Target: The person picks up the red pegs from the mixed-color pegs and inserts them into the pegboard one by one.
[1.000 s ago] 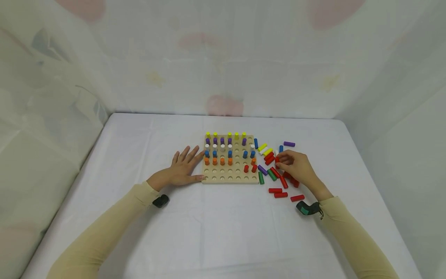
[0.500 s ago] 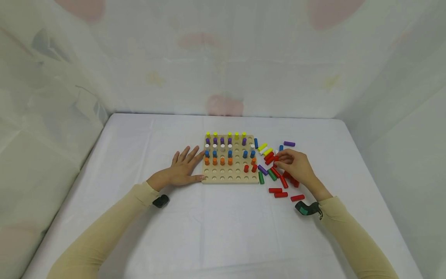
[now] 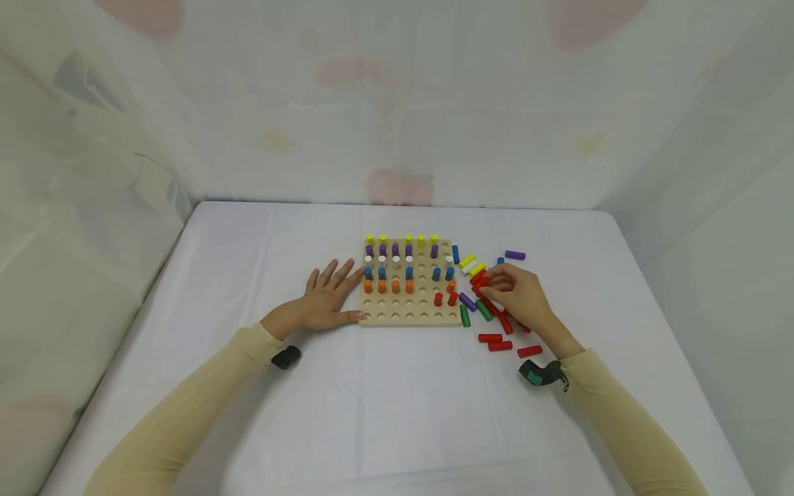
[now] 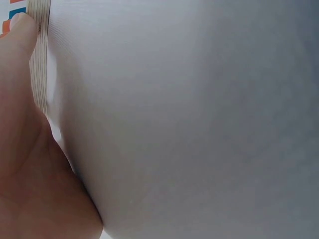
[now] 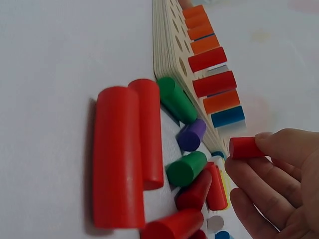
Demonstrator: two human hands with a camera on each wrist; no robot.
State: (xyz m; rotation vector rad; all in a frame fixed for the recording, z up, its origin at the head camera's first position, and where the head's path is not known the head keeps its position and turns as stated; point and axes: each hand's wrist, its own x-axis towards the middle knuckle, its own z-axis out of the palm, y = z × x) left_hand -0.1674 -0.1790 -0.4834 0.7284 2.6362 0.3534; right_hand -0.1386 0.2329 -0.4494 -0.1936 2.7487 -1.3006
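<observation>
In the head view a wooden pegboard holds rows of yellow, purple, white, blue and orange pegs, plus two red ones at its right side. My left hand lies with fingers spread at the board's left edge. In the left wrist view its thumb touches the board's side. Above the loose pegs, my right hand pinches a red peg between thumb and fingertips, plain in the right wrist view. That peg is raised clear of the pile, beside the board.
Right of the board lie several loose pegs, among them a green peg, a purple peg and a red peg. Everything sits on a white-covered table with light curtains around it.
My right hand has moved a little left toward the board with the red peg in its fingers. The left hand stays where it was.
</observation>
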